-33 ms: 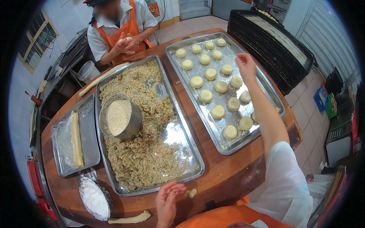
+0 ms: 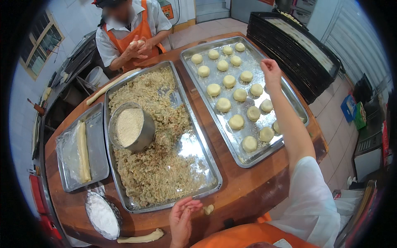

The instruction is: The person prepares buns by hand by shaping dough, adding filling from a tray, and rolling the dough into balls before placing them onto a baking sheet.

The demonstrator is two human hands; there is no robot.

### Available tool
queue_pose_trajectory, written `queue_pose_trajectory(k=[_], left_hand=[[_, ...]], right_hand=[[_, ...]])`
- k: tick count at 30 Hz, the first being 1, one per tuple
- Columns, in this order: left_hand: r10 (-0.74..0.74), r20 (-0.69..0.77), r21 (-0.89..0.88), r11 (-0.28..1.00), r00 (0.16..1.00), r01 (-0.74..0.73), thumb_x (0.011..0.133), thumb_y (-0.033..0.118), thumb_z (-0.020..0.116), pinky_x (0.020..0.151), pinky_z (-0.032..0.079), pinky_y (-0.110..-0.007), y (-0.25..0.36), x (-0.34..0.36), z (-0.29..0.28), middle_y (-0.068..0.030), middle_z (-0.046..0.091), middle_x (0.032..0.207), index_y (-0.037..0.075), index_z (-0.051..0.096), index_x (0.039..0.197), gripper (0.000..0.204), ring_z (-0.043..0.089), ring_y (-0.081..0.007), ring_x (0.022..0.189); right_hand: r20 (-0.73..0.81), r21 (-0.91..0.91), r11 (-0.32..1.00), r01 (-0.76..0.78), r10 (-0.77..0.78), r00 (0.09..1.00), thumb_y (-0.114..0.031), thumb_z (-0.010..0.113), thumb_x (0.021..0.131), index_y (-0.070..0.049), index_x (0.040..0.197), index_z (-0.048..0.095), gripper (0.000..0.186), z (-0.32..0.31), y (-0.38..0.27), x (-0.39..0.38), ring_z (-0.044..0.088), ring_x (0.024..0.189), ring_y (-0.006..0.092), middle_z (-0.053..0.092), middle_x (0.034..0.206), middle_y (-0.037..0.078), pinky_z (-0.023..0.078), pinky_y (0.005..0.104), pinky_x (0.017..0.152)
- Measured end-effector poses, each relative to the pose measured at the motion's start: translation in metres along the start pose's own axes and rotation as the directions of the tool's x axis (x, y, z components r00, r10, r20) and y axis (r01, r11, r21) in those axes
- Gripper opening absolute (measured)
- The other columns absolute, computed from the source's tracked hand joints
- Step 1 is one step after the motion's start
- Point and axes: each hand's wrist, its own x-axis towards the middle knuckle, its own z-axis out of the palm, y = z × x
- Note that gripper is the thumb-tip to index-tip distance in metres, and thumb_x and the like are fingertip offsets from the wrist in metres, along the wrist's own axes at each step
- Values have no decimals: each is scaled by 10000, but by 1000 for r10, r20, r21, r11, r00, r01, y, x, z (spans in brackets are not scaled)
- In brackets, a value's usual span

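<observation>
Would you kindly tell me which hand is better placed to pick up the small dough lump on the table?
Probably the left hand: it is close beside the small dough lump and looks empty, while the right hand is stretched out over the tray of dough rounds.

You wore the left one of two side-by-side fisheye cameras on your head, and it looked down and forward over the wooden table [image 2: 248, 190], close enough that your left hand [image 2: 181, 215] sat low near the middle and your right hand [image 2: 271, 74] showed higher on the right. It faced a co-worker [image 2: 132, 35] across the table, its wide sweep taking in a window [image 2: 40, 43] at far left.
</observation>
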Motion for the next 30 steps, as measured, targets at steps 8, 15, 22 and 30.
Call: queue_pose_trajectory(k=[8, 15, 22, 30], left_hand=[[99, -2, -19, 995, 995, -99, 1020, 71, 521, 941, 526, -353, -8, -30, -27, -174, 681, 1123, -46, 547, 1294, 299, 672, -228, 1016], [537, -158, 785, 577, 829, -225, 979, 27, 562, 970, 496, -374, -3, -90, -127, -153, 669, 1206, -21, 558, 1338, 362, 642, -280, 1101], [440, 11, 995, -91, 898, 33, 842, 173, 739, 1182, 244, -512, 4, -157, -206, -169, 509, 1402, 19, 469, 1435, 669, 432, -370, 1365], [458, 113, 992, -7, 882, -124, 794, 83, 752, 1015, 367, -481, 15, -147, -223, -111, 579, 1127, 24, 609, 1089, 333, 559, -304, 1058]], right_hand=[[744, 66, 876, -479, 277, 608, -132, 684, 948, -73, 1063, 667, 131, -9, -190, -214, 555, 812, 59, 622, 945, -21, 461, 235, 699], [986, -17, 973, -232, 54, 157, -173, 673, 971, -40, 1106, 695, 191, 14, -248, -391, 665, 909, 141, 710, 1003, 75, 543, 292, 781], [987, 14, 986, -165, 13, 158, -74, 661, 932, -43, 1041, 704, 121, 39, -275, -458, 708, 835, 238, 717, 931, 122, 560, 331, 735], [842, 479, 754, 450, -540, 7, -143, 754, 834, -12, 1201, 614, 415, 130, -293, -516, 627, 989, 386, 656, 1027, 199, 515, 457, 874]])
